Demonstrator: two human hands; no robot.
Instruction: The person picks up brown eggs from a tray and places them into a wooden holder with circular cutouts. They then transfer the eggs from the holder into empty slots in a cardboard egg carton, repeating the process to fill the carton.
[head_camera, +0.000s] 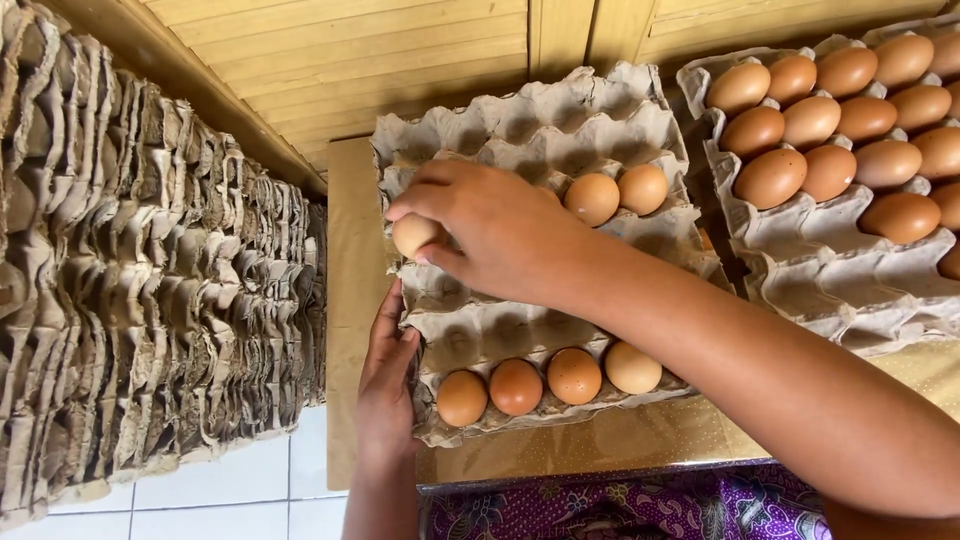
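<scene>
A grey cardboard egg tray (560, 125) lies in front of me on a brown board. My right hand (495, 230) reaches across it and is shut on a pale egg (412, 235) at the tray's left side. My left hand (388, 380) rests flat against the tray's left edge, fingers pointing up. Several brown eggs (545, 378) sit in the tray's near row. Two more eggs (615, 193) sit in a row just right of my right hand.
A second egg tray (800, 265) at the right holds several brown eggs (830, 130). A tall stack of used cardboard trays (140, 270) fills the left side. Wooden planks (400, 50) run behind, white floor tiles (230, 490) lie below, and purple patterned cloth (640, 505) is nearest me.
</scene>
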